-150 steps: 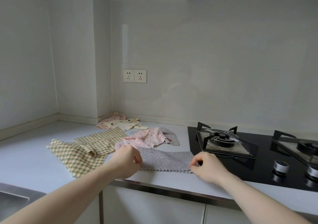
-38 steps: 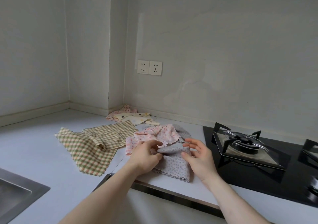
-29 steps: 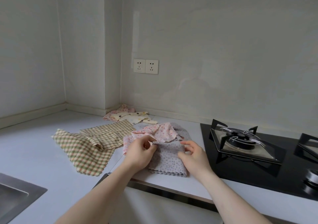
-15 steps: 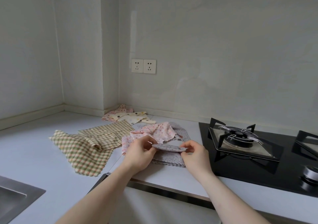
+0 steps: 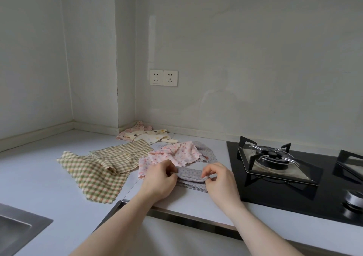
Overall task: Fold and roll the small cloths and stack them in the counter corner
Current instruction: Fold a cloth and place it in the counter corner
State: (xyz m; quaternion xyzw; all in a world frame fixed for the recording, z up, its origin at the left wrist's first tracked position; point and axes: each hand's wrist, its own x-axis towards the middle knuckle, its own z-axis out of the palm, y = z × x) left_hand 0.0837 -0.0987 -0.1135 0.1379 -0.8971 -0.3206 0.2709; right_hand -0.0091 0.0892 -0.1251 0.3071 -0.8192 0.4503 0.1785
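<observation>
Grey cloth (image 5: 190,174), flat a second ago, now half rolled; left hand (image 5: 159,179) and right hand (image 5: 219,178) both pinch the roll's ends. Rolling underway, stacking pending.

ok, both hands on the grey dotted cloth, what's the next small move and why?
Probably keep rolling toward the near edge: the left hand and right hand pinch the ends of a started roll in the grey dotted cloth, and flat, unrolled cloth is visible below it.

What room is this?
Most likely a home kitchen: a gas stove is set into the counter, a sink sits at the near left, and small cloths lie around.
</observation>
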